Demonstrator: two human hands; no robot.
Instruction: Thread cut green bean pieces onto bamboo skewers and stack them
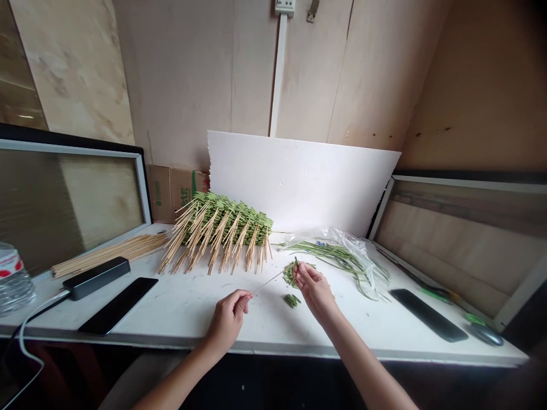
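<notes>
My left hand pinches the near end of a thin bamboo skewer, which slants up to the right. At its far end, my right hand pinches a short piece of green stem; whether the tip has entered the piece is too small to tell. Below the right fingers lies a small bunch of cut green pieces. More cut pieces lie just behind, partly hidden by the hand. Left of centre rises a large stack of filled green skewers, bare ends pointing toward me.
Bare skewers lie at left, near a black power bank, a phone and a water bottle. Long green stems lie by a plastic bag. A dark flat object sits at right. A white board stands behind.
</notes>
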